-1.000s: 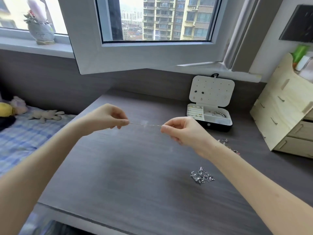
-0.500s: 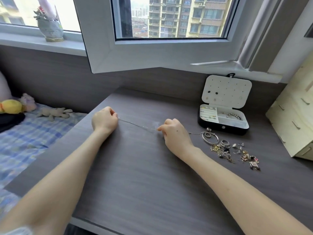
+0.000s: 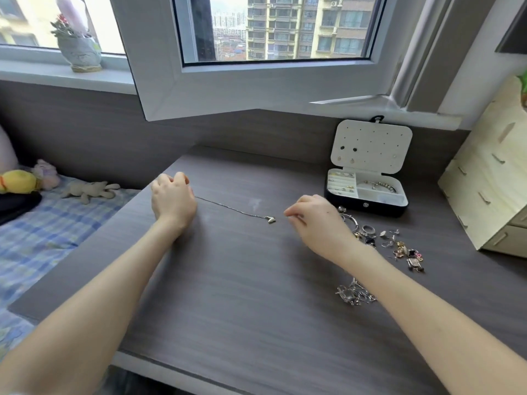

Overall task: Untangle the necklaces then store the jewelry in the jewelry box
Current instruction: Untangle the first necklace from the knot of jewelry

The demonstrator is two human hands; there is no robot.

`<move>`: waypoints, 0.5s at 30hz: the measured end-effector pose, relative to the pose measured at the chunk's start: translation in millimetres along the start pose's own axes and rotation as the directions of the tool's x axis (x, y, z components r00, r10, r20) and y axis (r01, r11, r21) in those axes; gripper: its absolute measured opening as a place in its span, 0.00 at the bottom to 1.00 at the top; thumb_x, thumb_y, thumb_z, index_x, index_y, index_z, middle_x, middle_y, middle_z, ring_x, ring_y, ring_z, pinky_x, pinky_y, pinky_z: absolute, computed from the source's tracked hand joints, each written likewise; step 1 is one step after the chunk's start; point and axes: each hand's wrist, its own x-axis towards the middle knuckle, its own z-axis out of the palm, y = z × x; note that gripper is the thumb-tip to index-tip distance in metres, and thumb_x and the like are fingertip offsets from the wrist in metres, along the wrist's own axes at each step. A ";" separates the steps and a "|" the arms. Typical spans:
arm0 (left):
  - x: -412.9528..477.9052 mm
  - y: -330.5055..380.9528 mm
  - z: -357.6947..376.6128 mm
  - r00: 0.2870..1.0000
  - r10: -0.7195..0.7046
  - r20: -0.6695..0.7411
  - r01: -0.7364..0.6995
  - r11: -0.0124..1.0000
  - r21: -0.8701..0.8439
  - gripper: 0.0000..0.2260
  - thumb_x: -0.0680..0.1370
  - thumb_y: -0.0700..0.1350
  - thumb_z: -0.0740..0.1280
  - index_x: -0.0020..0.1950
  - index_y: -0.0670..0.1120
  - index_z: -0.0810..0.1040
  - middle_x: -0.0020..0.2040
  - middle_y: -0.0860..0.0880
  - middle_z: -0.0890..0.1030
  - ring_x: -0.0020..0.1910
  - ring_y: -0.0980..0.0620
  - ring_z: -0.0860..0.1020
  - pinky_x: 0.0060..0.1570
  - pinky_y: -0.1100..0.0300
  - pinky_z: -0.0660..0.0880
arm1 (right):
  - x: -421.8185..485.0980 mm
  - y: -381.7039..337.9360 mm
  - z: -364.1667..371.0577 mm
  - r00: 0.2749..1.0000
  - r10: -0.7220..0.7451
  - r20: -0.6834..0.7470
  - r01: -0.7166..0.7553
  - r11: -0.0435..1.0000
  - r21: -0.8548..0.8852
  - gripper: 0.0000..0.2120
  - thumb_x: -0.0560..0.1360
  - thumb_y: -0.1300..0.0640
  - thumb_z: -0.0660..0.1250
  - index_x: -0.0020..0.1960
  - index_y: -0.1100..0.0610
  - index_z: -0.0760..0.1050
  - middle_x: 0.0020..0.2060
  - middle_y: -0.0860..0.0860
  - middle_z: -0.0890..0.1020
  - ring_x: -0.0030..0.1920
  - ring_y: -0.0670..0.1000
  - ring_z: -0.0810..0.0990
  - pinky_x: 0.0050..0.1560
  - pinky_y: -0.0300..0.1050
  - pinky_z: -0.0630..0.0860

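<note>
Necklace [image 3: 233,208] lies straight mid-frame, one end at the curled left hand [image 3: 174,201] (grip hidden); right hand [image 3: 316,220] loosely curled, empty. Tangle [image 3: 355,293] and loose jewelry [image 3: 399,248], lower right, remain outside the jewelry box [image 3: 368,208].

Surface [image 3: 256,309]: necklace [image 3: 233,209] lies mid-surface, between left hand [image 3: 172,198] and right hand [image 3: 316,220]. Jewelry box [image 3: 385,208] at back right. Loose jewelry [image 3: 399,246] before the box, right of the right hand. Tangled cluster [image 3: 353,295] nearer, beside the right forearm. Drawer unit [image 3: 490,189] far right. Bed [image 3: 34,229] left of the surface.
</note>
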 end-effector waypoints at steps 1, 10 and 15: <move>-4.5 5.8 -2.7 0.999 0.042 -0.005 -0.042 0.999 -0.020 0.10 0.79 0.41 0.60 0.57 0.38 0.75 0.57 0.34 0.73 0.56 0.35 0.69 0.55 0.49 0.64 | -7.9 3.4 -13.1 1.000 0.021 0.000 -0.021 0.999 0.031 0.09 0.76 0.64 0.64 0.50 0.60 0.82 0.47 0.55 0.82 0.48 0.56 0.76 0.49 0.42 0.67; -114.7 109.6 -38.8 0.728 0.633 0.264 -0.429 0.721 -0.545 0.10 0.75 0.51 0.65 0.40 0.46 0.80 0.35 0.57 0.73 0.36 0.58 0.72 0.42 0.58 0.70 | -100.5 37.1 -88.2 0.920 0.214 0.328 -0.225 0.974 -0.004 0.04 0.71 0.50 0.71 0.38 0.48 0.80 0.36 0.44 0.81 0.38 0.41 0.76 0.39 0.35 0.70; -165.1 141.4 -46.6 0.558 0.753 0.348 -0.471 0.633 -0.615 0.08 0.73 0.53 0.70 0.43 0.50 0.77 0.36 0.55 0.74 0.36 0.60 0.71 0.40 0.63 0.68 | -124.2 37.9 -83.8 0.940 0.208 0.272 -0.229 0.972 0.047 0.04 0.71 0.51 0.71 0.38 0.48 0.79 0.33 0.44 0.78 0.39 0.39 0.73 0.38 0.33 0.68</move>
